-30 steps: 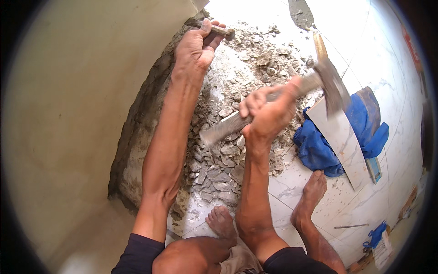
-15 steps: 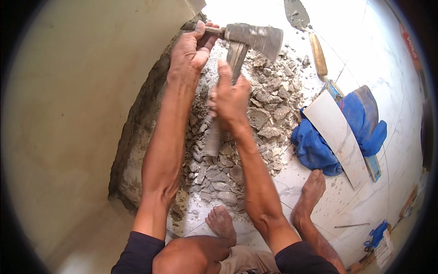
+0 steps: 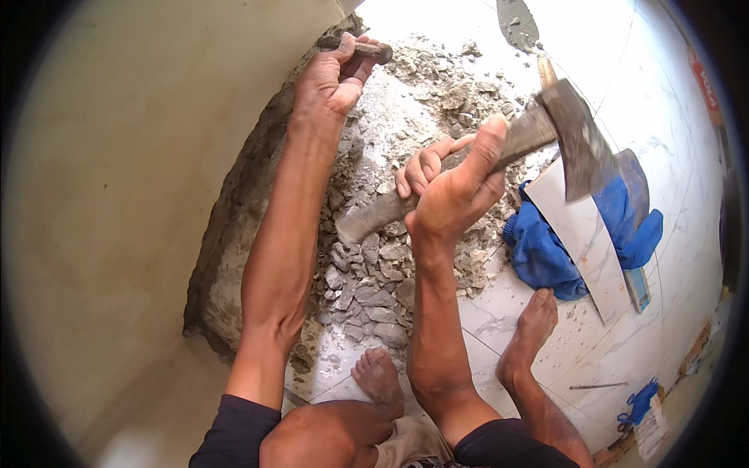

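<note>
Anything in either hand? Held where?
Left hand: short chisel-like bar, by its shaft, between thumb and fingers. Right hand: axe-like tool, around mid-handle.

I wear this camera on my head, the left of a side-by-side pair; its wide fisheye lens looks steeply down and forward over my bent bare knee (image 3: 316, 438). It is near enough that my bare left hand (image 3: 324, 84) and bare right hand (image 3: 456, 183) show large, above centre. The smooth beige wall (image 3: 133, 195) bows round its left, glossy white marbled floor tiles (image 3: 573, 343) its right, where the dim rim is perhaps too warped to read.
</note>
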### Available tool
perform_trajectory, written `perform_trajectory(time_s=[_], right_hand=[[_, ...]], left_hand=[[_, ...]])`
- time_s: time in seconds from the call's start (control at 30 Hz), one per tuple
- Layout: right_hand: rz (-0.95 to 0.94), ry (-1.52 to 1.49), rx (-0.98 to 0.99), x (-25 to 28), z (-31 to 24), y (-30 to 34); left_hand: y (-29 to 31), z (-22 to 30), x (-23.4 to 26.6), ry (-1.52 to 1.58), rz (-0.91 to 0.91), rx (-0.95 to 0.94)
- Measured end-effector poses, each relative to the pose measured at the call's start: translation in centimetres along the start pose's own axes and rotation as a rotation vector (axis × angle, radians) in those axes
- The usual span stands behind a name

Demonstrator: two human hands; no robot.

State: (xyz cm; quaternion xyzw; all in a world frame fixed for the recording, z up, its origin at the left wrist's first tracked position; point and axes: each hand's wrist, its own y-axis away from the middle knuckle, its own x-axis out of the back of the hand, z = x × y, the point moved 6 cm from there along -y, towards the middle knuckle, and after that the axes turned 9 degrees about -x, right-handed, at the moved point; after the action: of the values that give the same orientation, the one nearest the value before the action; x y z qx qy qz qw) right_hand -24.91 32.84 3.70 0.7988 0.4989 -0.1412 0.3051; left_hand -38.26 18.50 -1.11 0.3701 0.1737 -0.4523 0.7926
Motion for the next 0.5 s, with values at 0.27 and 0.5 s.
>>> perform_trajectory(time_s=[0.27,0.5], right_hand=[[-0.048,0.150,-0.433,0.3,3.5,-0.7],[-0.115,0.049,-0.525,1.3,4.7,1.7]], left_hand=[[0.5,-0.6,-0.1,-0.094,-0.095,-0.005],[3.5,-0.9,1.3,-0.252,-0.090,-0.114]])
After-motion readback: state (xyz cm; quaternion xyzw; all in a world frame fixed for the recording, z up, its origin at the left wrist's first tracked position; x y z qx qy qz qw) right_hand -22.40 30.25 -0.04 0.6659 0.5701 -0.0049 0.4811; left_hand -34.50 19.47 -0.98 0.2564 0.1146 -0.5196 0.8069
